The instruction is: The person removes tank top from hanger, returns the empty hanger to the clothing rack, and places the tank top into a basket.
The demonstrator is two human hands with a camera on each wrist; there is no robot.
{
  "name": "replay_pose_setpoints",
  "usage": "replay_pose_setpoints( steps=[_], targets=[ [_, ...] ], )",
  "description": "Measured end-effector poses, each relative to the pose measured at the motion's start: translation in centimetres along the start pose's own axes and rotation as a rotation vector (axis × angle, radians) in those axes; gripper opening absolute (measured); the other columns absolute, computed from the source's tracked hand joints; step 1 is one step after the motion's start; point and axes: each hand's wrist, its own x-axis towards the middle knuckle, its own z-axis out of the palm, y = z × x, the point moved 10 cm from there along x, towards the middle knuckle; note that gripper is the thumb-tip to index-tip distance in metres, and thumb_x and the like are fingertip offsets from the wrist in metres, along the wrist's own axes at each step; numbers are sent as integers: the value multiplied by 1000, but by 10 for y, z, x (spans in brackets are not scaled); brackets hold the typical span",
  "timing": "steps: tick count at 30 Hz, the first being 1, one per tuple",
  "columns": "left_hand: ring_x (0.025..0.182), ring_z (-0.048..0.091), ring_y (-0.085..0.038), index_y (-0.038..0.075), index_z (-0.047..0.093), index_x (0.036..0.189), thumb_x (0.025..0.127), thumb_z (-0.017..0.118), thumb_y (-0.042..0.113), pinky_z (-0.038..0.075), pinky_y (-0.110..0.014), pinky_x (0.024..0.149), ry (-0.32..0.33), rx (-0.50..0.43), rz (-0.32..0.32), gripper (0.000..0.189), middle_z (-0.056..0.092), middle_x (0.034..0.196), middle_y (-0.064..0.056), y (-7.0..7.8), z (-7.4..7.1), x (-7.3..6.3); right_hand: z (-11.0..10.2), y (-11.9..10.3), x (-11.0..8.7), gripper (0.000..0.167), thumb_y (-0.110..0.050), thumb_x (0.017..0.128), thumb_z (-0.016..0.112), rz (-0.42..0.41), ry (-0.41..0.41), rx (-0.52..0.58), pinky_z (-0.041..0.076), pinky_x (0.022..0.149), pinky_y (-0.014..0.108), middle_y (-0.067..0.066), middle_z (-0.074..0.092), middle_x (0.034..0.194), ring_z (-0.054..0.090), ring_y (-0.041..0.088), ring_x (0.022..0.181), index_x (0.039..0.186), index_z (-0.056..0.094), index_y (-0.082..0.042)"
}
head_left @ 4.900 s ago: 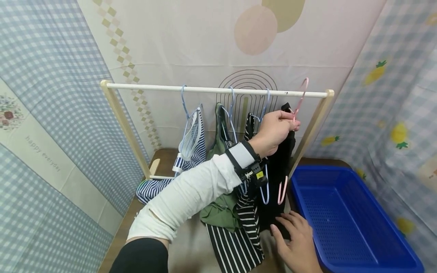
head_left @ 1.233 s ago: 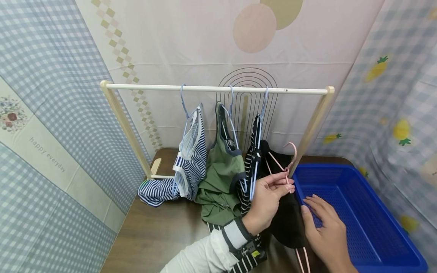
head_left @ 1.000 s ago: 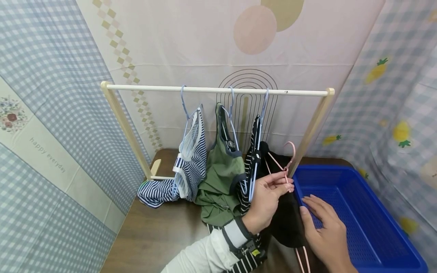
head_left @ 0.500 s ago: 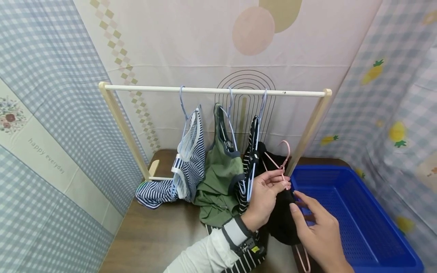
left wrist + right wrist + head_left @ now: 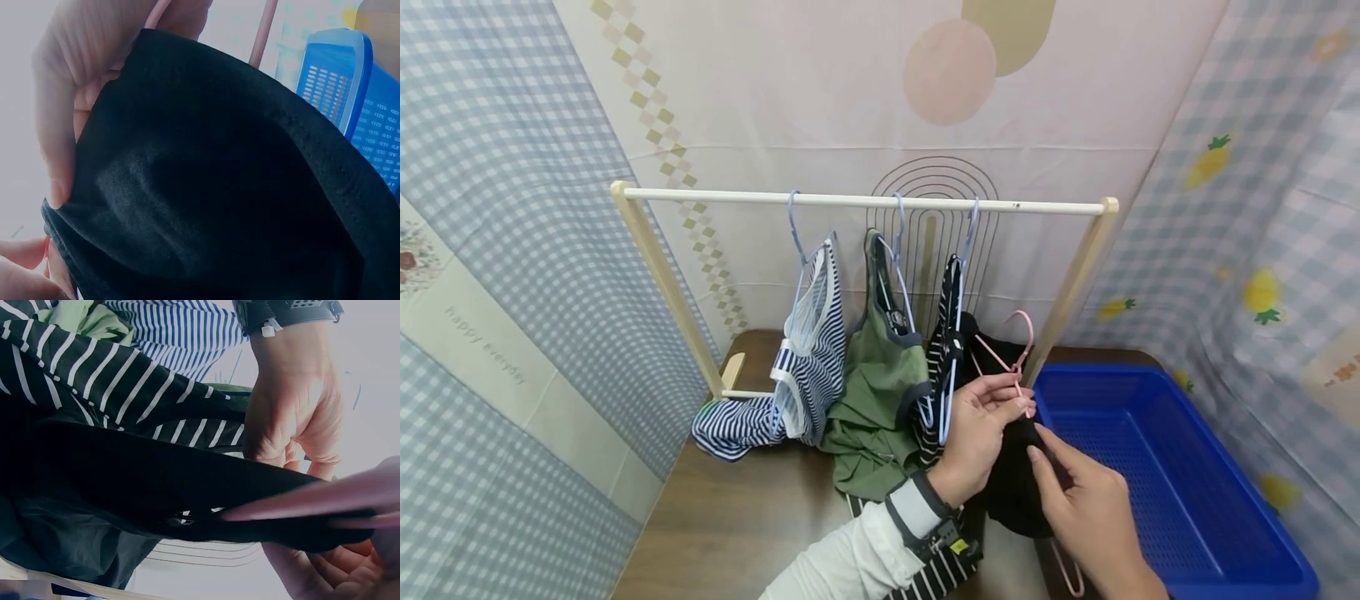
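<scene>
My left hand (image 5: 976, 435) pinches a pink clothes hanger (image 5: 1022, 343) just under its hook, between thumb and fingers. A black garment (image 5: 1017, 496) hangs partly on that hanger; its cloth (image 5: 187, 162) fills much of the left wrist view. Thumb and fingers of my right hand (image 5: 1086, 500) pinch the garment's edge, just below the left hand. The hanger's lower pink end sticks out beneath the right hand. In the right wrist view the black cloth (image 5: 137, 475) stretches toward both hands, in front of a black-and-white striped garment (image 5: 112, 375).
A white-railed clothes rack (image 5: 842, 200) stands on the brown table (image 5: 715, 517). From its rail, blue hangers carry a navy-striped top (image 5: 820, 358), a green tank top (image 5: 880, 400) and the black-and-white striped garment (image 5: 942, 333). To the right sits a blue basket (image 5: 1221, 450).
The pink hanger with the black garment has come down from rail height, held by my left hand. My right hand has moved left from the basket's edge and now pinches the garment.
</scene>
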Motion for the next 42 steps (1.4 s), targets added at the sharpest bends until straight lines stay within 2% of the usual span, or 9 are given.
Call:
replay_pose_setpoints(
  steps=[7,10,15,25,30,35,39,41,42],
  targets=[
    [82,73,-4,-13,68,126,95,68,-12,63,-17,79,-8,-2,3,31,65,118,-50,2,0,0,0,0,-1,32,-3,89,83,8,13,-22,46,54,9,2,80,77,53,-17,63,121,81,-6],
    [83,74,-4,-10,69,125,95,69,-10,63,-18,80,-1,14,0,30,68,117,-45,3,-1,0,1,1,-2,32,-4,90,83,27,8,-23,47,54,8,2,80,77,54,-17,62,122,81,-8],
    [81,74,-4,-10,70,123,95,70,-10,63,-18,79,4,4,-9,28,67,118,-48,2,-1,0,3,4,-7,30,-6,91,82,56,-5,-30,46,56,7,0,80,79,57,-13,62,121,81,-9],
    [88,77,-12,-9,72,123,96,70,-7,66,-24,83,6,50,32,26,72,116,-41,3,-4,3,-2,6,-18,17,-4,78,88,2,25,-61,48,56,10,-1,78,72,55,-17,63,94,83,-5],
    [88,78,-12,-9,72,122,96,71,-7,67,-26,83,6,58,56,27,73,115,-40,4,-6,4,-3,0,-26,18,-5,75,88,-60,35,-124,43,59,12,0,74,74,57,-2,60,93,82,-5],
    [90,79,-16,-7,72,121,95,71,-7,67,-26,82,21,61,62,26,73,115,-40,4,-11,5,-3,-2,-37,19,-3,78,85,-104,51,-156,39,70,15,6,72,83,56,13,69,96,81,-5],
    [89,78,-13,-7,71,123,96,70,-8,67,-24,82,13,56,43,27,71,118,-41,2,-12,5,-5,-3,-44,20,-4,77,85,-170,96,-126,47,75,20,12,75,89,63,21,76,96,81,-5],
    [94,81,-25,-8,71,124,96,70,-8,67,-24,82,5,51,43,28,70,118,-43,2,-12,6,-6,-4,-45,19,-6,77,85,-198,107,-113,51,78,24,11,76,89,66,24,79,95,81,-7],
    [93,80,-25,-8,71,124,96,70,-9,66,-24,82,5,50,45,28,70,118,-42,2,-11,6,-7,-4,-46,18,-6,76,85,-206,106,-115,53,79,25,10,77,89,68,25,81,94,81,-8]
  ],
)
